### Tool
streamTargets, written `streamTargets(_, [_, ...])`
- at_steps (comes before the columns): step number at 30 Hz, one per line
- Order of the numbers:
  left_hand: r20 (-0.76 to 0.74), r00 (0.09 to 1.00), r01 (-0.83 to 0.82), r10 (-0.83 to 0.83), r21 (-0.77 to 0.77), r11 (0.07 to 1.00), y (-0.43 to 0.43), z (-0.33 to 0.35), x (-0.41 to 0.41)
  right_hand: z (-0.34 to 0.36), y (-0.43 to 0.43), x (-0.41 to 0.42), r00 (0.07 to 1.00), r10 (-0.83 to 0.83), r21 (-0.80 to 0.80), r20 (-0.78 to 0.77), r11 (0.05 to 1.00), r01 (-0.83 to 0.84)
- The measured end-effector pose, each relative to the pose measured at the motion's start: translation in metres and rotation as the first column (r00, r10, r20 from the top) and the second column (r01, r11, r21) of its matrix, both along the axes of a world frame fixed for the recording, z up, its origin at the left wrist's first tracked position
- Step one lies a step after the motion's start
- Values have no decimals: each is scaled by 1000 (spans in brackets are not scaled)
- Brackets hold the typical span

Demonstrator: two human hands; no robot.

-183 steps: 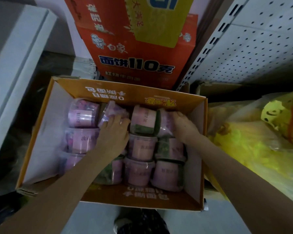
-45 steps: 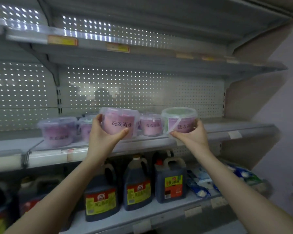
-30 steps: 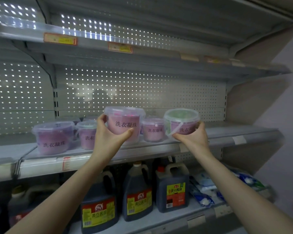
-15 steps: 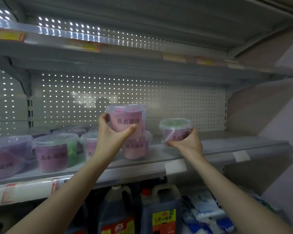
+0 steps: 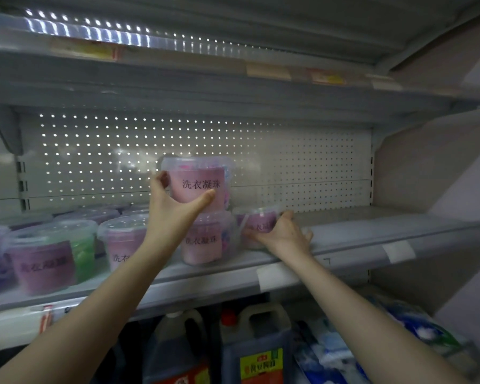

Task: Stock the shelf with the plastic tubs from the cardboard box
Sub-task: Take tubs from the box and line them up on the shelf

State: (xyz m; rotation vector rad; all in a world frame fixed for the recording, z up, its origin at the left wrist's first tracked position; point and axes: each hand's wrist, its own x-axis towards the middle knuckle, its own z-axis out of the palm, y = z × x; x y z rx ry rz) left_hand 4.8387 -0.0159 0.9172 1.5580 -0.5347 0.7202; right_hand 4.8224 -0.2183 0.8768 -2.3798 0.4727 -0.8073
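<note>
Clear plastic, matt metal

The tub [image 5: 197, 163] in the left hand [image 5: 172, 214] is clear, smooth plastic with a matt paper label [image 5: 199, 187]. Beyond the right hand [image 5: 283, 234], the shelf [image 5: 372, 231] and perforated back panel [image 5: 302, 167] look like matt painted metal
</note>
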Motion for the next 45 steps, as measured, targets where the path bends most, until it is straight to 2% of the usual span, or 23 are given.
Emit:
streamTargets(3, [-5,1000,4,-4,5,1000,0,0,2,2,-12,-1,996,26,63,-86,998,-21])
streamTargets(6, [-4,1000,13,-13,4,1000,1,3,2,5,-21,-2,998,53,113,-27,992,-50])
streamTargets(9, [-3,1000,10,-10,25,1000,1,5,5,9,-23,3,997,83,71,-4,994,-83])
streamTargets(17, [10,1000,5,-5,17,1000,4,16,15,18,-24,44,992,96,21,-87,995,-95])
streamTargets(23, [-27,999,20,-23,-73,997,1,21,33,27,-27,77,983,99,-5,-156,995,-101])
streamTargets(29, [5,999,-38,39,-100,994,0,26,47,32,-33,121,975,104,-34,-198,993,-113])
streamTargets(36, [-38,999,-41,36,-118,992,1,32,53,47,-32,151,947,-18,-164,-320,986,-36])
streamTargets(45, [-126,992,2,-9,-58,998,5,35,62,51,-31,183,936,15,-223,-353,970,-99])
